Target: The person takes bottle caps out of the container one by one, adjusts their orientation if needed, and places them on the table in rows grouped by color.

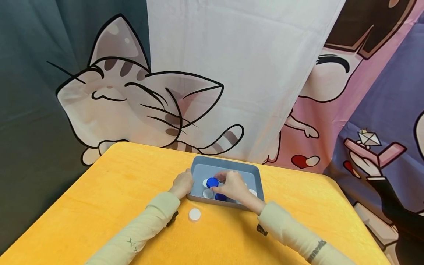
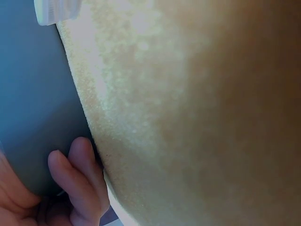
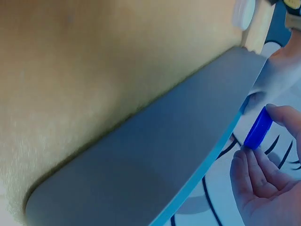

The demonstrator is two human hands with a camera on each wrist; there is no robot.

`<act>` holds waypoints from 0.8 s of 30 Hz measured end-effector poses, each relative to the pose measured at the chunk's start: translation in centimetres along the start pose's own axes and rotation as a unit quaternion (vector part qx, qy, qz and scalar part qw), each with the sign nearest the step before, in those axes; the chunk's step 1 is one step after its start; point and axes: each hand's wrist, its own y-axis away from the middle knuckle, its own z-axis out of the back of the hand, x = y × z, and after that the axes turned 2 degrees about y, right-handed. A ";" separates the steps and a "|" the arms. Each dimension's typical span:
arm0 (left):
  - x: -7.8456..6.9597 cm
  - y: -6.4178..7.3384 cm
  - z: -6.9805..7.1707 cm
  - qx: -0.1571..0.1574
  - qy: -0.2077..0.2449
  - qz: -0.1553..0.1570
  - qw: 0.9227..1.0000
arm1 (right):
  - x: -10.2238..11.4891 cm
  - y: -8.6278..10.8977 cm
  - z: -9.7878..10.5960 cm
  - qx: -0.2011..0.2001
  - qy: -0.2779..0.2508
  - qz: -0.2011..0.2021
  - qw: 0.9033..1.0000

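Observation:
My right hand [image 1: 233,184] pinches a blue bottle cap [image 1: 212,183] between thumb and fingertips, over the left half of a grey-blue tray [image 1: 228,165]. In the right wrist view the cap [image 3: 258,128] stands on edge in the fingers, above the tray's rim. My left hand [image 1: 183,184] grips the tray's left side; its curled fingers [image 2: 80,181] press on the outer wall in the left wrist view. Inside the tray a second blue cap [image 1: 220,197] lies beside a white cap [image 1: 207,193]. Another white cap [image 1: 253,192] sits near the right wall, and my right hand hides part of the contents.
One white cap [image 1: 194,214] lies on the yellow tablecloth [image 1: 139,173], just in front of the tray's near left corner. Behind the table hangs a curtain [image 1: 245,73] with cartoon figures, close to the tray's far side.

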 end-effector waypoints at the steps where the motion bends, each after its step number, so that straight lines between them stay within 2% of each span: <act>1: 0.0 0.0 0.0 -0.001 0.000 0.000 1.000 | 0.2 0.2 -0.1 0.001 -0.003 0.005 1.000; 7: 0.0 0.0 -0.1 -0.010 0.000 -0.003 1.000 | 0.7 1.1 -0.4 0.009 -0.014 0.043 0.999; 24: -0.1 0.1 0.0 -0.009 0.003 -0.001 1.000 | 2.1 3.1 -1.1 0.030 -0.011 0.052 0.998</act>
